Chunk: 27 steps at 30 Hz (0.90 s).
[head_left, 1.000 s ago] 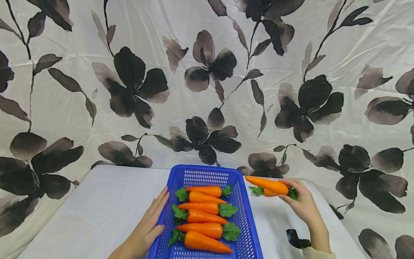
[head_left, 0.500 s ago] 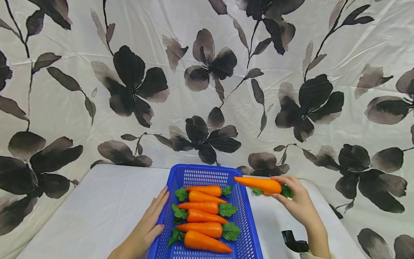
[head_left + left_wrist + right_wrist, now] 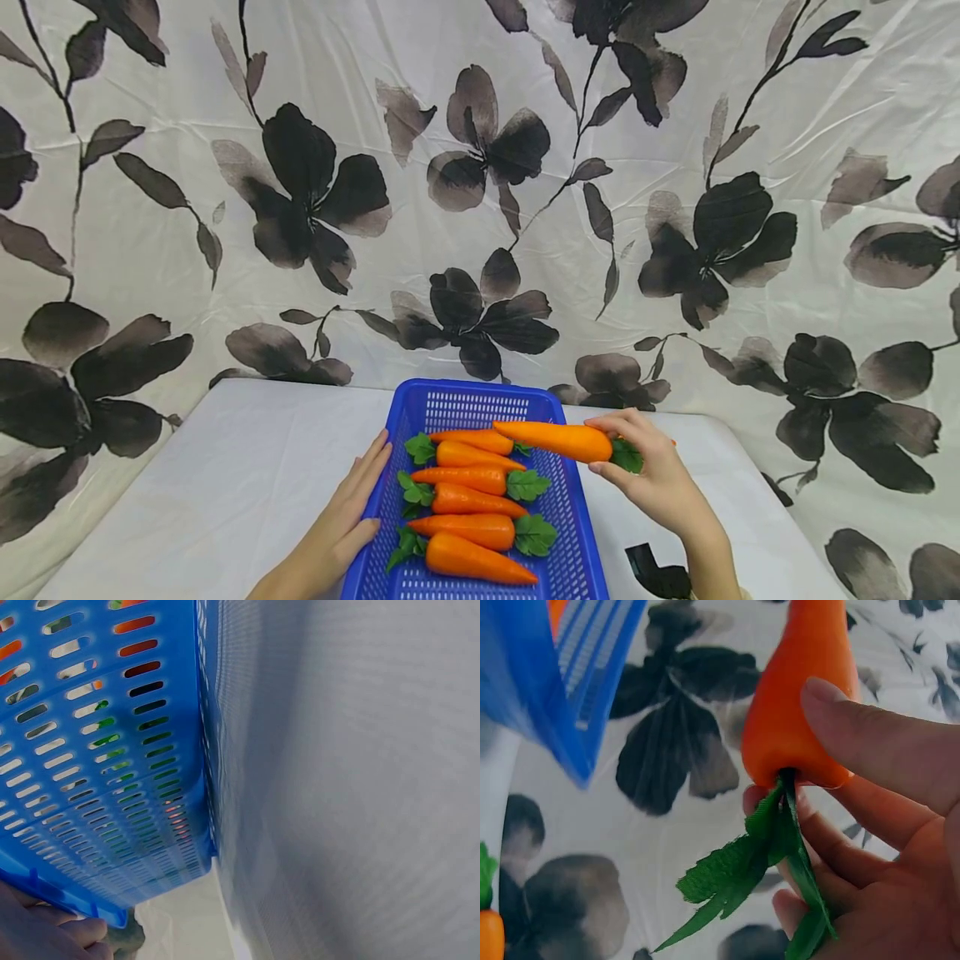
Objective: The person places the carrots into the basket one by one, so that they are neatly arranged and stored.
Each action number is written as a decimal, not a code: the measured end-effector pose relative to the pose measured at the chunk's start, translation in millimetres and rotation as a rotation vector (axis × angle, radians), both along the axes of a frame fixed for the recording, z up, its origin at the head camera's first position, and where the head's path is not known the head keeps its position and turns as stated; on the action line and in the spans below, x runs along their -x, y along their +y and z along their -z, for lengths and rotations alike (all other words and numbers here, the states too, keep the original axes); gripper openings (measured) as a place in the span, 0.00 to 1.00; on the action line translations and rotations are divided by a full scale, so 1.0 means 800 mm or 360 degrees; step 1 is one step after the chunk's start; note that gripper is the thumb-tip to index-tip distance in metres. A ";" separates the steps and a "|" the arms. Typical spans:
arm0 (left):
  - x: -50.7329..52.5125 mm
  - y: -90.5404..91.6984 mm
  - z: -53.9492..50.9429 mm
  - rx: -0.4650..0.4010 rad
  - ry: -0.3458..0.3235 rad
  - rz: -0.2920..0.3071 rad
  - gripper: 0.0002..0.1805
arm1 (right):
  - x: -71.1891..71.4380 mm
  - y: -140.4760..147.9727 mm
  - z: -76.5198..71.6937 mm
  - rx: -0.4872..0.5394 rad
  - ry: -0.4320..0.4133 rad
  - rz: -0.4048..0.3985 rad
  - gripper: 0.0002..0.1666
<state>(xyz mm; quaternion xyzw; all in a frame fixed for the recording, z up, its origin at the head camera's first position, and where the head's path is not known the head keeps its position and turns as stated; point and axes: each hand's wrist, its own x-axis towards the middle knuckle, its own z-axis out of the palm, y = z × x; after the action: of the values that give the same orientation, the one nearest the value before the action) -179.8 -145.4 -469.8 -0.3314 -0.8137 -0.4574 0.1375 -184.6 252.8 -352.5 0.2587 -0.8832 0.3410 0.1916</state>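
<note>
My right hand (image 3: 652,475) grips a carrot (image 3: 558,439) by its thick end, above the right rim of the blue basket (image 3: 577,508). The tip points left over the basket and the green leaves hang by my palm. In the right wrist view my thumb presses the carrot (image 3: 799,712) with the fingers behind it. Several carrots (image 3: 471,500) lie in a column inside the basket, their tips pointing alternately left and right. My left hand (image 3: 337,517) rests along the basket's left rim with straight fingers. The left wrist view shows the basket's slotted wall (image 3: 105,750) and part of that hand (image 3: 45,926).
A white-covered table (image 3: 225,483) bears the basket. Behind it hangs a cloth (image 3: 480,233) with dark flowers. Another carrot (image 3: 490,934) lies on the table to the right, mostly hidden behind my right hand in the head view. A black curved piece (image 3: 656,571) sits at my right wrist.
My right hand has lifted the carrot and carried it left from the table on the right to above the basket. The left hand and the basket have stayed put.
</note>
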 end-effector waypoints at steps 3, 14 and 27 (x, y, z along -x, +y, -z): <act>0.001 -0.001 0.001 0.0009 -0.0016 -0.0004 0.43 | -0.002 -0.010 0.001 -0.0020 -0.0038 -0.0082 0.29; -0.001 0.000 -0.005 -0.0014 0.0018 0.0004 0.43 | -0.005 -0.038 0.002 -0.0141 -0.0300 -0.0199 0.25; 0.000 -0.001 -0.002 -0.0002 0.0008 -0.0004 0.43 | -0.010 -0.057 0.004 -0.0320 -0.0529 -0.0318 0.22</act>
<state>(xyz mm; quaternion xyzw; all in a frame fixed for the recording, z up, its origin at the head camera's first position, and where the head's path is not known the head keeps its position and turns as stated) -179.9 -146.0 -468.4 -0.3315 -0.8133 -0.4570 0.1403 -176.4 207.2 -356.0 0.3030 -0.9021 0.3066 -0.0181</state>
